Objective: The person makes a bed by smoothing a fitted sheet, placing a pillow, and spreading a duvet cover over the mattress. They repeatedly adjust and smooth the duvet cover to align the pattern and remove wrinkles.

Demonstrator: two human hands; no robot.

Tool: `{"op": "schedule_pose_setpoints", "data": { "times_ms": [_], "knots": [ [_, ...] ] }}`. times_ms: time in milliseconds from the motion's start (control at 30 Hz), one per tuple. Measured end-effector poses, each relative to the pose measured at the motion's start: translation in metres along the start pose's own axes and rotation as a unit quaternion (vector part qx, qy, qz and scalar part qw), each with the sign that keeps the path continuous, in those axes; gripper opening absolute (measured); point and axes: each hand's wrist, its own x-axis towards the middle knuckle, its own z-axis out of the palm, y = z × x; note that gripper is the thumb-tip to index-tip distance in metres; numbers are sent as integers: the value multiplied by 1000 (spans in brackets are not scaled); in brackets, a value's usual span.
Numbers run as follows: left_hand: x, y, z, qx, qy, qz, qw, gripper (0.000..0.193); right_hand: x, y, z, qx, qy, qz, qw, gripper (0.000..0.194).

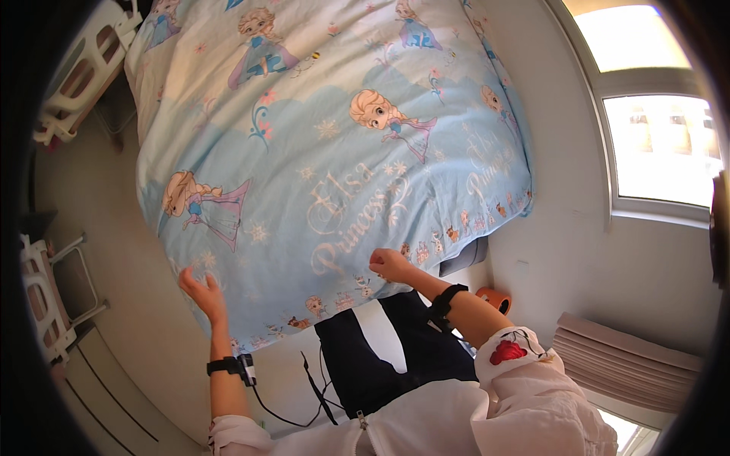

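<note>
A light blue and cream duvet cover with printed cartoon princesses, snowflakes and lettering lies spread over a bed in front of me. Its surface is softly wrinkled, and a border of small figures runs along the near edge. At the near left corner, my left hand is over the side edge with thumb and fingers apart. My right hand is at the near edge, right of the middle, its fingers curled in. Whether a fold of fabric is pinched there is hidden. Each wrist wears a black strap; a cable runs from the left one.
White plastic bed rails stand at the left, with another rail nearer. To the right are a wall and a bright window. An orange cylindrical object and a folded pinkish blind are at the near right.
</note>
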Motion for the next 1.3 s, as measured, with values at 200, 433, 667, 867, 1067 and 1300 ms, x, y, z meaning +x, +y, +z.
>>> {"op": "schedule_pose_setpoints", "data": {
  "times_ms": [200,433,667,867,1067,1300],
  "knots": [
    [-109,89,27,-19,-147,70,986,51,-52,112,-54,24,57,28,998,19],
    [-228,100,87,-79,-356,-244,899,21,-91,295,-118,222,107,179,952,12],
    [-320,200,165,-273,-373,-554,692,28,-89,433,-195,517,238,245,785,10],
    [-326,236,234,-488,-174,-616,594,29,-33,490,-255,653,394,237,602,11],
    [-319,245,221,-457,20,-681,572,37,-10,542,-308,756,350,185,521,26],
    [-301,259,201,-495,-95,-639,581,44,-19,534,-352,738,346,112,569,36]
  ]
}}
